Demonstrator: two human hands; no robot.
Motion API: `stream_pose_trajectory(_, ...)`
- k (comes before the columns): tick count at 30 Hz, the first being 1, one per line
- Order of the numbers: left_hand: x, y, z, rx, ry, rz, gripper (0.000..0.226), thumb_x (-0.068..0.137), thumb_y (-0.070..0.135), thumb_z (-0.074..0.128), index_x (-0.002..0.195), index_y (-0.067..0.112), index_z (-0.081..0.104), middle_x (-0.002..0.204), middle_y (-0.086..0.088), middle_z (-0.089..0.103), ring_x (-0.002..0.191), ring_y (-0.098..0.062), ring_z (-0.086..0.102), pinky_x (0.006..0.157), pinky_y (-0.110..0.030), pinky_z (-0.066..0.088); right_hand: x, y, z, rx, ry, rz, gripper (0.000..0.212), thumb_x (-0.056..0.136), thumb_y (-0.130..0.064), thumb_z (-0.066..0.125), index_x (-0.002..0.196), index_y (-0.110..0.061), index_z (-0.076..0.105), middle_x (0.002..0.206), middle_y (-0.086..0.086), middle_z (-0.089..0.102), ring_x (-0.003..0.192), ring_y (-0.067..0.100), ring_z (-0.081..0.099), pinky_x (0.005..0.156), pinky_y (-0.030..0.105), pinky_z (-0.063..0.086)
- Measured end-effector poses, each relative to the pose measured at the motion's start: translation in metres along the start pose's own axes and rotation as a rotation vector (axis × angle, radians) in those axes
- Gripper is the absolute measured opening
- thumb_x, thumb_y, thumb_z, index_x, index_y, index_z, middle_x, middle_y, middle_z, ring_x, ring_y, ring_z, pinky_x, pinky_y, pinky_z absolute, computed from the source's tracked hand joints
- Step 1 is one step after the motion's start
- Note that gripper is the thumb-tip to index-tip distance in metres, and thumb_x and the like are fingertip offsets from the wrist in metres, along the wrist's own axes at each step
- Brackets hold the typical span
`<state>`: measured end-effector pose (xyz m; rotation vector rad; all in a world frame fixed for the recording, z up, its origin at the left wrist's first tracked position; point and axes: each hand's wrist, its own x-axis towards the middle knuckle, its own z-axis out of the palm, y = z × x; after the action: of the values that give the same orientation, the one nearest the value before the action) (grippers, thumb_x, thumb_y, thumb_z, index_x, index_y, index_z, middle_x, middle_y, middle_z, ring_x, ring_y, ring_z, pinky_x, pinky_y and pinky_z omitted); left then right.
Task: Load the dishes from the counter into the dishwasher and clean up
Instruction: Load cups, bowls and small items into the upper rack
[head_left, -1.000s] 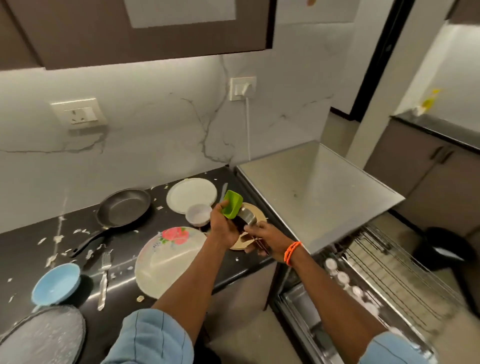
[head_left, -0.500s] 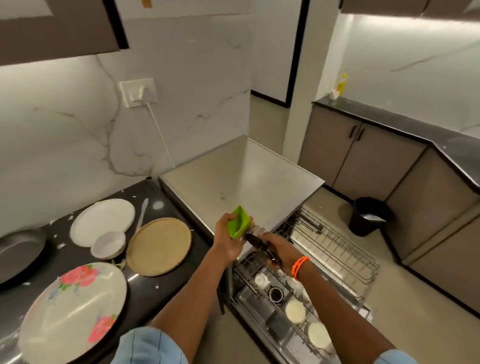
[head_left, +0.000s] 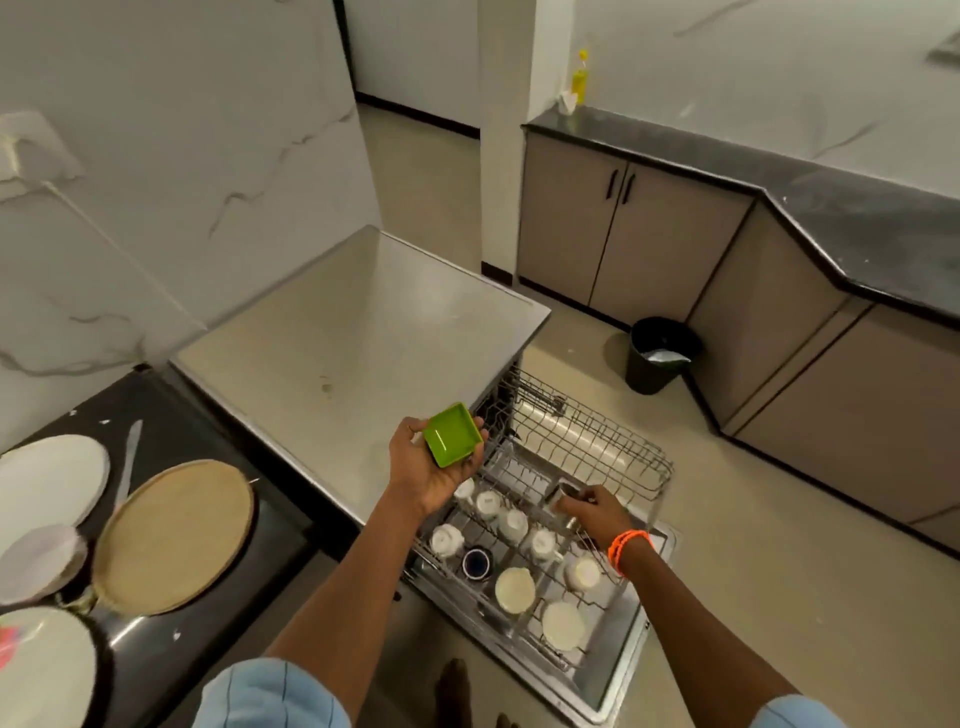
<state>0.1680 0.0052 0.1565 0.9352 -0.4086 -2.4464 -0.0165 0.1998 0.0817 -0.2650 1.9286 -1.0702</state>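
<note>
- Left hand (head_left: 434, 470): grip around green square dish (head_left: 451, 434), above dishwasher rack (head_left: 545, 525).
- Right hand (head_left: 597, 512): grip on steel cup (head_left: 562, 496), partly hidden, over the rack.
- Plates left of dishwasher, on worktop (head_left: 208, 587), cut off.

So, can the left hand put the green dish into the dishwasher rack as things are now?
Probably yes. The left hand holds the green dish just above the pulled-out rack, whose far part looks free. The right hand, holding a steel cup, is lower and to the side.
</note>
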Motion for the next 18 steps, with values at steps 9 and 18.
stream_pose_trajectory(9, 0.093, -0.045, -0.016, 0.193, 0.101, -0.286, 0.055, 0.099, 0.04, 0.04, 0.122, -0.005, 0.062, 0.116, -0.03, 0.063, 0.104, -0.046, 0.06, 0.078, -0.049, 0.06, 0.045, 0.05, -0.009, -0.358, 0.103, -0.004, 0.079, 0.055, -0.035, 0.088, 0.124, -0.011, 0.057, 0.116, 0.012, 0.06, 0.101, 0.029, 0.061, 0.075, 0.032, 0.047)
stream_pose_trajectory(18, 0.184, -0.085, -0.048, 0.508, 0.22, -0.437, 0.074, 0.088, 0.054, 0.07, 0.141, 0.006, 0.05, 0.129, -0.022, 0.053, 0.106, -0.033, 0.057, 0.087, -0.047, 0.06, 0.112, 0.069, 0.003, -0.443, 0.153, 0.04, 0.078, 0.061, -0.031, 0.09, 0.127, -0.012, 0.054, 0.124, 0.014, 0.054, 0.114, 0.034, 0.055, 0.09, 0.036, 0.047)
